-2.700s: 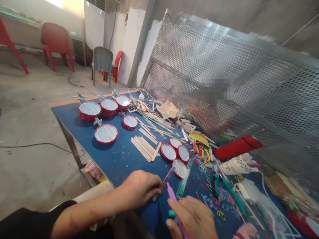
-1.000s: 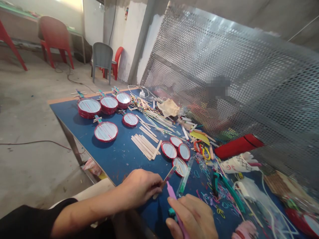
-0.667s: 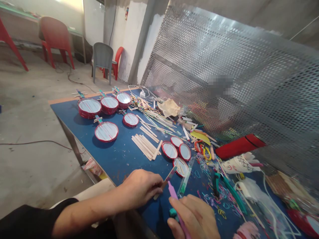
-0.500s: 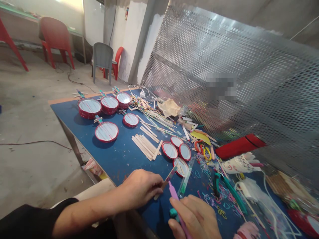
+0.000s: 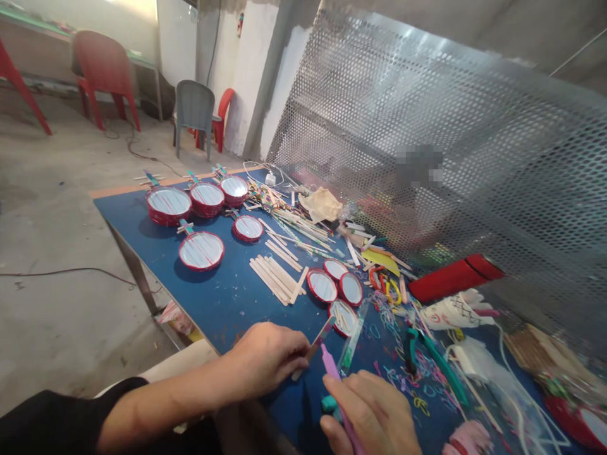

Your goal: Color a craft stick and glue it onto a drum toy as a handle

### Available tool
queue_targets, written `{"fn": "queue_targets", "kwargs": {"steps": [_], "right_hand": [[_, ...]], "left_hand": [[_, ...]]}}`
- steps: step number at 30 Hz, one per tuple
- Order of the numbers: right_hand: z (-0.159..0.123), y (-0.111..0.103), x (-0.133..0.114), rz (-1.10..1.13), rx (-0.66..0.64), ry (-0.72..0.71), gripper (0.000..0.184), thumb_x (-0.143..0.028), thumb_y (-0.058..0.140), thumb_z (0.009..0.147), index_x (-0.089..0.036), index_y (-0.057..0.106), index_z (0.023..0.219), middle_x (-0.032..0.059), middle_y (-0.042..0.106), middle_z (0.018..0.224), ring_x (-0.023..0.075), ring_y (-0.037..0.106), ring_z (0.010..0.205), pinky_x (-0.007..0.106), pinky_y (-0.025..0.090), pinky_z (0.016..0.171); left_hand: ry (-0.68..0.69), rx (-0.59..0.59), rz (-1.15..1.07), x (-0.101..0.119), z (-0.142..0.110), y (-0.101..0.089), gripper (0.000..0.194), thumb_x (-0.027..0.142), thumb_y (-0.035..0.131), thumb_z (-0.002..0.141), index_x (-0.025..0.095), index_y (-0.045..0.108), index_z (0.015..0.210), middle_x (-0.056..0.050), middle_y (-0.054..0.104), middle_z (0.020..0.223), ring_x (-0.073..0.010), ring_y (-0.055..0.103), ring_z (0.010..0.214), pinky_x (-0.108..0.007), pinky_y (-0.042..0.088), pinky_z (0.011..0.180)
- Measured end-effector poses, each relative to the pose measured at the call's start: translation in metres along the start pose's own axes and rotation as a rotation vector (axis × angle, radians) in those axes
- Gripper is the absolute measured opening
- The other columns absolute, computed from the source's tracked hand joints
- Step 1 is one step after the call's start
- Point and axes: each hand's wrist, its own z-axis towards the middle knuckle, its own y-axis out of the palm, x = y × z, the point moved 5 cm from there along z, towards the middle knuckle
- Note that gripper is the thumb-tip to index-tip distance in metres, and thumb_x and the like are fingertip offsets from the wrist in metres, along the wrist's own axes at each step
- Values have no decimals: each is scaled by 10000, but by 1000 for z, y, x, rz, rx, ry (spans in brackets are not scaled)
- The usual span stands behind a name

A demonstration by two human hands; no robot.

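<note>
My left hand (image 5: pixel 272 357) pinches a slim, flat wooden stick (image 5: pixel 315 347) between thumb and fingers at its near end, so that its far end, banded in teal and purple, points away over the table. My right hand (image 5: pixel 374 411) is closed around a purple plastic pen (image 5: pixel 331 365), its tip at the stick's right edge; whether it touches, I cannot tell. I take the step in hand to be colouring this stick, with the purple part being worked now. As I judge it, the next stroke calls for my left hand to hold the stick steady and my right to guide the tip lightly along the bare wood, without smearing the teal end. Under my right fingers lies a small teal object (image 5: pixel 328 403), too hidden to name. Just beyond the stick, a small red-rimmed round disc (image 5: pixel 348 322) carries short pale sticks; farther left, a row of plain flat wooden sticks (image 5: pixel 272 281) lies on the blue tabletop (image 5: pixel 222 309). At far left sit larger red-sided round pieces with striped white faces and stick necks (image 5: pixel 202 251). To the right are loose coloured rubber loops (image 5: pixel 398 379) and teal-handled pliers (image 5: pixel 446 370).
</note>
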Motion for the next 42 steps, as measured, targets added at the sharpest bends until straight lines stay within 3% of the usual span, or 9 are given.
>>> {"fn": "queue_targets", "kwargs": {"steps": [3,21,27,32,42], "right_hand": [[-6,3,0,34,59,35,260,-352,487,939,-174,672,904,24,634,673,133,619,656,267,525,682],[-9,8,-1,3,76,30,294,-378,458,956,-184,665,880,18,630,655,130,623,639,272,525,692],[-15,3,5,-35,-73,10,251,-390,505,930,-218,686,942,32,678,720,164,660,696,275,557,670],[-29,1,11,-47,-109,20,202,-374,565,889,-279,695,1011,31,705,770,193,672,727,282,582,664],[-32,2,10,-17,-151,-22,214,-341,584,876,-252,698,1035,52,711,802,216,688,740,306,609,659]], "left_hand": [[-4,-2,9,0,-1,0,135,229,537,919,196,641,839,1,721,733,-149,655,665,-191,436,617],[-9,18,18,-1,-1,1,115,209,547,902,201,648,847,1,718,739,-147,662,678,-182,447,610],[-7,18,4,-1,-1,1,105,206,557,900,201,648,848,2,713,746,-145,661,681,-180,444,612],[-11,31,24,-4,-1,2,93,212,571,893,191,655,858,-5,711,741,-151,656,665,-188,432,594],[-17,4,27,0,-2,1,114,213,553,911,189,661,882,-14,718,767,-154,663,689,-188,441,618]]}}
